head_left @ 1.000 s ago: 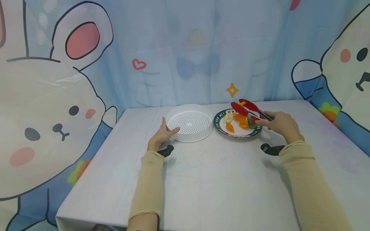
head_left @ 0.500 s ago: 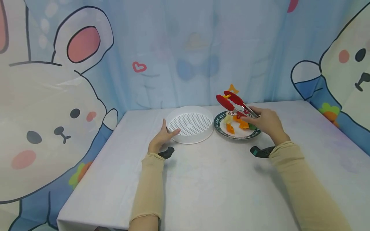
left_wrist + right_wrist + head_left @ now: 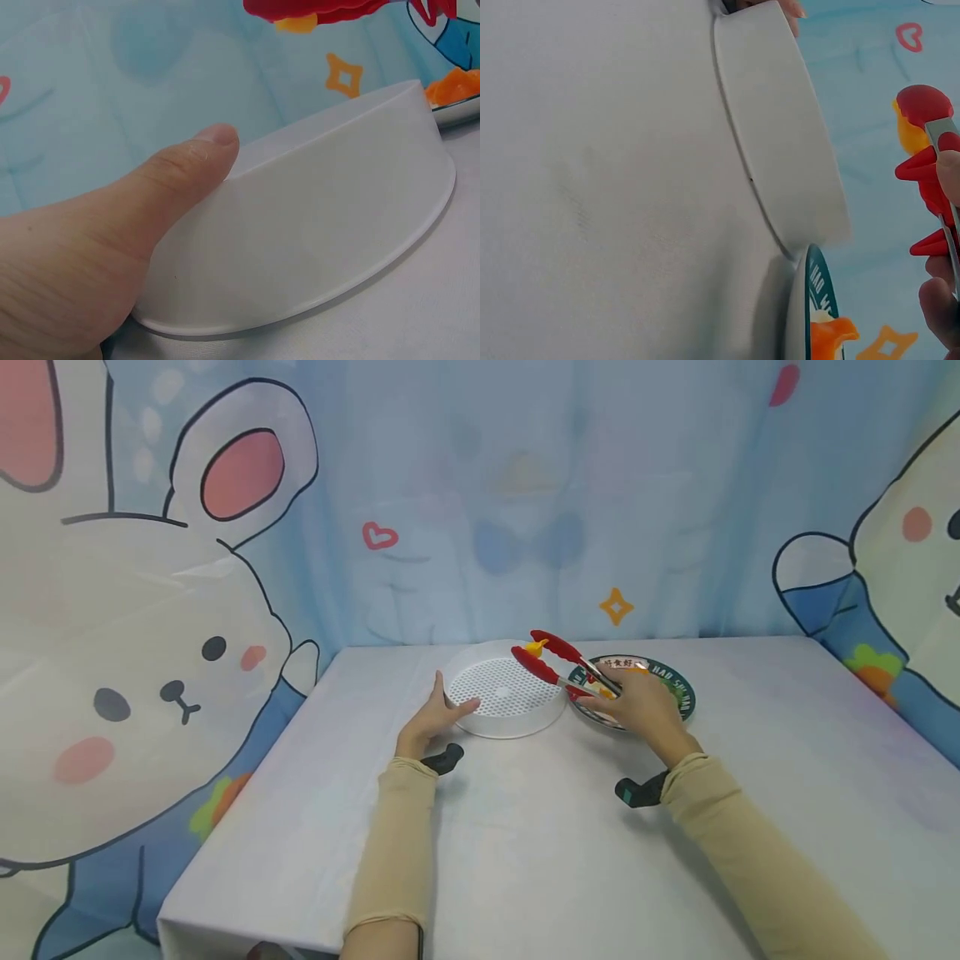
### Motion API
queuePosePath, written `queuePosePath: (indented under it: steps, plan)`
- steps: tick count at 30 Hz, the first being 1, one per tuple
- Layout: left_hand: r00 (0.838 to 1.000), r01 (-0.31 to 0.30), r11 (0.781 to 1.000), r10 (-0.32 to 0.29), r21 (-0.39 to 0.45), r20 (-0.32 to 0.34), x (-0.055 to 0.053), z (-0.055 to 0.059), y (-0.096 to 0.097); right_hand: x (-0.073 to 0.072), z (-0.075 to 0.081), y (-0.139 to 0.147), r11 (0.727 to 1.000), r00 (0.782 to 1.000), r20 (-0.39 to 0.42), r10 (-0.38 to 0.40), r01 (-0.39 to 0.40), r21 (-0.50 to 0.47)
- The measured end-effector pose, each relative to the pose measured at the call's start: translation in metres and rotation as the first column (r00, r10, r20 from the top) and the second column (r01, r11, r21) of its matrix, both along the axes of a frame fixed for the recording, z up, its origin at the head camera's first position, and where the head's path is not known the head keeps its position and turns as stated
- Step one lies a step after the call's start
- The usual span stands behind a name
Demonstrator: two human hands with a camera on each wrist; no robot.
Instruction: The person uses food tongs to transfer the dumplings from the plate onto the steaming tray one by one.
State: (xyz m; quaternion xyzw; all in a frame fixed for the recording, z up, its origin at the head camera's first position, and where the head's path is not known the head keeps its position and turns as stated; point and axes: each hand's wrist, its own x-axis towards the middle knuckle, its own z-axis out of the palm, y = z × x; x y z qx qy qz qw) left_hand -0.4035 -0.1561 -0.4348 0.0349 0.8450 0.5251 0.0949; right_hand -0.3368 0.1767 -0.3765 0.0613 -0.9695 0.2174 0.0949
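Note:
A round white basket (image 3: 517,725) with a perforated base stands at the back of the table. My left hand (image 3: 429,722) rests against its left side, the thumb (image 3: 191,169) lying straight along the near wall up to the rim. My right hand (image 3: 647,703) grips metal tongs (image 3: 537,666) with red tips. Between the tips is a small yellow piece (image 3: 536,648), overlapping the basket's far right part in the head view and above the rim in the left wrist view. The green-rimmed plate (image 3: 684,692) is partly hidden by my right hand; an orange piece (image 3: 831,339) lies on it.
A white cloth (image 3: 525,843) covers the table. A blue curtain (image 3: 450,593) with cartoon animals hangs right behind the back edge. Black wrist devices (image 3: 641,792) jut inward from both sleeves.
My right hand has carried the tongs with the yellow piece leftward from above the plate to over the basket. The left hand has stayed at the basket's side. The head view has shifted slightly.

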Motion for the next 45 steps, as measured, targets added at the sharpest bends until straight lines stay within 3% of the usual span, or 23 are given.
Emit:
queuePosePath:
  steps: [7,14,24,34,45]
  plan:
    - [1.0,0.014,0.999,-0.015,-0.029,-0.007,-0.004,-0.003,0.011,0.005,-0.009,-0.004,0.999,0.998,0.035,-0.051,0.05,0.019]
    - [1.0,-0.009,0.999,0.009,-0.047,0.011,-0.006,-0.007,0.012,0.004,-0.02,-0.012,1.0,0.996,0.082,-0.023,0.023,0.0]
    - [1.0,-0.014,0.999,0.015,-0.051,0.014,-0.009,-0.008,0.014,-0.001,-0.033,-0.019,0.998,0.994,0.107,0.0,-0.006,0.059]
    - [0.999,-0.04,0.995,0.04,-0.087,0.001,-0.006,-0.006,0.009,-0.002,-0.033,-0.026,0.999,0.995,0.096,0.016,-0.02,0.037]
    - [0.999,-0.042,0.998,0.042,-0.049,0.004,-0.003,-0.003,0.003,-0.006,-0.029,-0.029,1.0,0.996,0.092,0.011,-0.014,0.026]
